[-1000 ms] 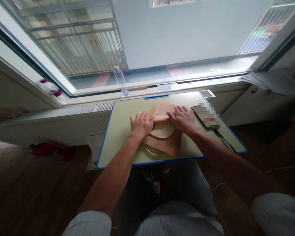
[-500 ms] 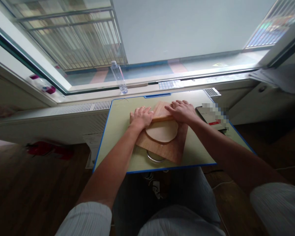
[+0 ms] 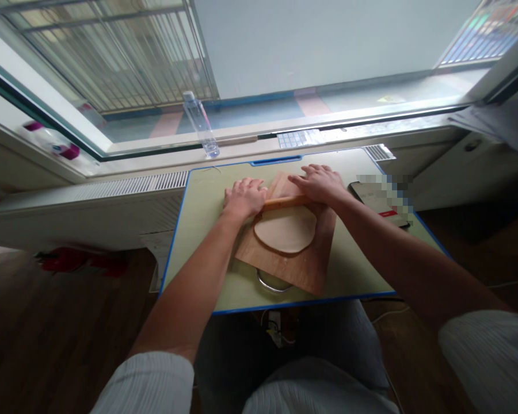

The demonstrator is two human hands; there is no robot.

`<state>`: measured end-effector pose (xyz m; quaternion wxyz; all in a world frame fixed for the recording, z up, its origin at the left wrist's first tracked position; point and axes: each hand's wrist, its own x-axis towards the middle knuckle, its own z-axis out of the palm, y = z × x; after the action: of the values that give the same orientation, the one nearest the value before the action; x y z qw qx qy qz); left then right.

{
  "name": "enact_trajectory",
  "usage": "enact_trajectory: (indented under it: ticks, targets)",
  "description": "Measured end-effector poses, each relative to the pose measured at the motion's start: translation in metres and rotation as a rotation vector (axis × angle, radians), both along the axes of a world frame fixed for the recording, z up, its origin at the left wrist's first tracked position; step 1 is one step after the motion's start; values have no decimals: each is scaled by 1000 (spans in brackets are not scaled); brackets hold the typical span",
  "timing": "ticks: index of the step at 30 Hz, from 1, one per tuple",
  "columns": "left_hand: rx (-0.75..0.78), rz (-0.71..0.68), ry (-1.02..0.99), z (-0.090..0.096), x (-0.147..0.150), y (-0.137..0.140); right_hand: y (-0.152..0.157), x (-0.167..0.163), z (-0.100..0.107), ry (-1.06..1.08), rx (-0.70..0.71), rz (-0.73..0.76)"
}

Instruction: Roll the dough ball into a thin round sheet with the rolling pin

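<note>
A flat, rounded sheet of dough (image 3: pixel 285 230) lies on a wooden cutting board (image 3: pixel 280 267), which sits turned at an angle and has a metal handle (image 3: pixel 271 283) at its near edge. Across the dough's far edge rests a wooden rolling pin (image 3: pixel 285 202). My left hand (image 3: pixel 245 196) is closed over its left end, and my right hand (image 3: pixel 320 183) presses on the right end with the palm down. Both ends of the pin are hidden beneath my hands.
The board stands on a pale green, blue-edged table (image 3: pixel 207 230). To the right lies a dark-edged notebook (image 3: pixel 377 201). On the sill are a clear bottle (image 3: pixel 202 126) and a keyboard-like white object (image 3: pixel 300 138). A red object (image 3: pixel 80 261) is on the floor at left.
The view has shifted slightly. The rolling pin stays at the dough's far edge under both hands, and more of the dough's far part shows on the near side of the pin.
</note>
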<state>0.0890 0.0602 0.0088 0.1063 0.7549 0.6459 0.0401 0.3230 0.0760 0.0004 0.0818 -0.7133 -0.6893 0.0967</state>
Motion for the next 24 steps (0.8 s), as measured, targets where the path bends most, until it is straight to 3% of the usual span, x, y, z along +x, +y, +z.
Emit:
enact_trajectory:
  ticks: [15, 24]
  targets:
    - [108, 16, 67, 4, 6, -44, -46, -6, 8, -54, 101, -3]
    - [282, -29, -22, -8, 2, -101, -111, -4, -9, -92, 260, 31]
